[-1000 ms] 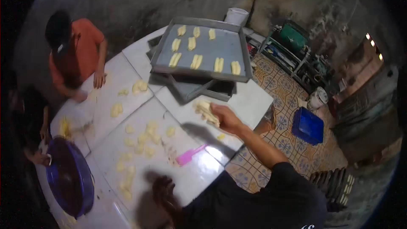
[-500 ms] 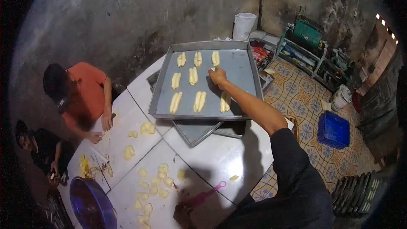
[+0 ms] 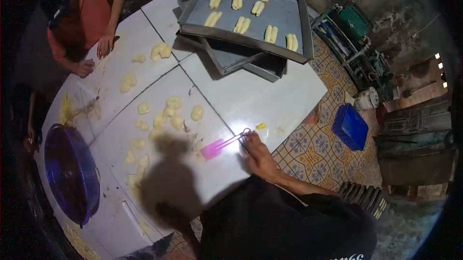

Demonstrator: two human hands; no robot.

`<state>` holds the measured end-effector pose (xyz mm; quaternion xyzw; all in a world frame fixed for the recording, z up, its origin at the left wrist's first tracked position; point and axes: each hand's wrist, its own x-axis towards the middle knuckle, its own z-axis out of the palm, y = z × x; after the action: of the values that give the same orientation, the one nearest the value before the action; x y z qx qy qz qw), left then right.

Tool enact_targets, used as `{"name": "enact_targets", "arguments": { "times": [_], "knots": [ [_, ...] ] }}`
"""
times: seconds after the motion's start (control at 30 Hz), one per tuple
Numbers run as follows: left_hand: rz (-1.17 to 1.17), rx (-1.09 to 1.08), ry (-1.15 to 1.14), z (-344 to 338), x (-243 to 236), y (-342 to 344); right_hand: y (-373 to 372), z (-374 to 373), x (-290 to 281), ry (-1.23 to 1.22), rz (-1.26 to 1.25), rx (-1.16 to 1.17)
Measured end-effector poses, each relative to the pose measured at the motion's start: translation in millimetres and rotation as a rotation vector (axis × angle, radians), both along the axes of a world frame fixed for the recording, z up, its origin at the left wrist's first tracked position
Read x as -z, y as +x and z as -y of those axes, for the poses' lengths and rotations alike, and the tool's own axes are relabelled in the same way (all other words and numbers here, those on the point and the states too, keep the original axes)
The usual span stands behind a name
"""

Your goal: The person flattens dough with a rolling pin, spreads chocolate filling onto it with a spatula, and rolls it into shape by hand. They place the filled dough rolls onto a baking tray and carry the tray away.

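Observation:
My right hand (image 3: 259,158) is low over the table's near right part, its fingers bent beside the ring end of a pink spatula (image 3: 213,149). Whether they grip the handle is hidden. My left hand (image 3: 173,215) hangs dark in shadow at the table's near edge, its fingers hard to make out. Several pale dough pieces (image 3: 159,120) lie left of the spatula. Beyond them, a large metal baking tray (image 3: 284,7) holds rows of paired dough sticks (image 3: 242,25). A small yellow scrap (image 3: 261,126) lies just past the ring.
More metal trays (image 3: 226,62) are stacked askew under the top one. A purple basin (image 3: 72,173) stands at the table's left. Across the left edge, a person in an orange shirt (image 3: 99,7) works. A blue crate (image 3: 350,127) and green machinery (image 3: 354,23) stand on the patterned floor at right.
My right hand has left the baking tray and come back to the pink spatula's handle end. A dough pair now lies in the middle row where it was. My view has dropped nearer.

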<state>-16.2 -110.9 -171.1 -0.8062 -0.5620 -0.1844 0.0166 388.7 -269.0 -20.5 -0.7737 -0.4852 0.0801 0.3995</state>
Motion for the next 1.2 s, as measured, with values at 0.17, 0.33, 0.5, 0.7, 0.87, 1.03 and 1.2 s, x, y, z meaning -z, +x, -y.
{"name": "enact_targets", "arguments": {
  "times": [0.17,0.33,0.5,0.7,0.87,1.03,1.2],
  "knots": [
    [0.17,0.225,0.1,-4.1,-28.6,8.4,9.9,31.2,67.2,-0.461,0.307,0.384],
    [0.295,0.042,-0.089,-10.8,5.4,-25.3,-7.3,29.0,60.3,-0.399,0.348,0.394],
    [0.865,-0.499,-0.824,-29.2,49.3,-59.9,-107.4,-36.9,6.7,-0.266,0.183,-0.35],
    [0.623,-0.222,-0.343,16.7,-43.8,-6.5,-200.5,-138.0,47.3,-0.309,0.385,-0.824],
    [0.686,0.09,0.123,-6.1,-85.3,9.0,-135.3,-138.7,44.5,-0.457,0.419,-0.669],
    [0.71,0.117,0.075,-6.9,-91.4,9.5,-206.1,-167.2,44.2,-0.275,0.414,-0.686],
    [0.741,0.101,0.061,-10.6,-91.1,4.0,-172.4,-146.8,34.4,-0.165,0.007,-0.924]
  ]
}}
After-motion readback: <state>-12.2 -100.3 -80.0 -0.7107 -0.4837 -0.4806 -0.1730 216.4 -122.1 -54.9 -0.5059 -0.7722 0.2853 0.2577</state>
